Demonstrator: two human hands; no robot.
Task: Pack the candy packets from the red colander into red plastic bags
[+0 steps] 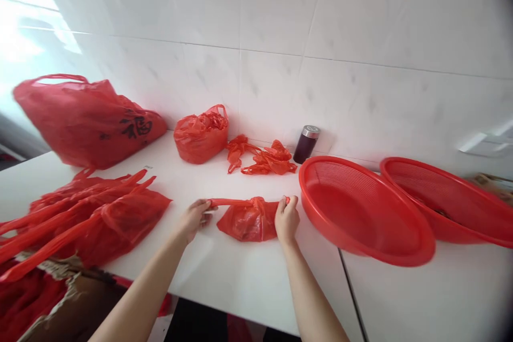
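Note:
A small red plastic bag (pixel 246 220) lies folded on the white counter (pixel 240 278) between my hands. My left hand (pixel 195 218) pinches one stretched handle of the bag at its left end. My right hand (pixel 286 219) grips the other handle at the bag's right side. The handles are pulled taut in a line between the two hands.
A pile of flat red bags (pixel 92 214) lies at the left. A large stuffed red bag (pixel 88 120) and a smaller full one (pixel 201 136) stand by the tiled wall, with knotted bags (pixel 266 159) and a dark jar (pixel 305 144). Two red baskets (pixel 363 211) (pixel 449 200) sit at the right.

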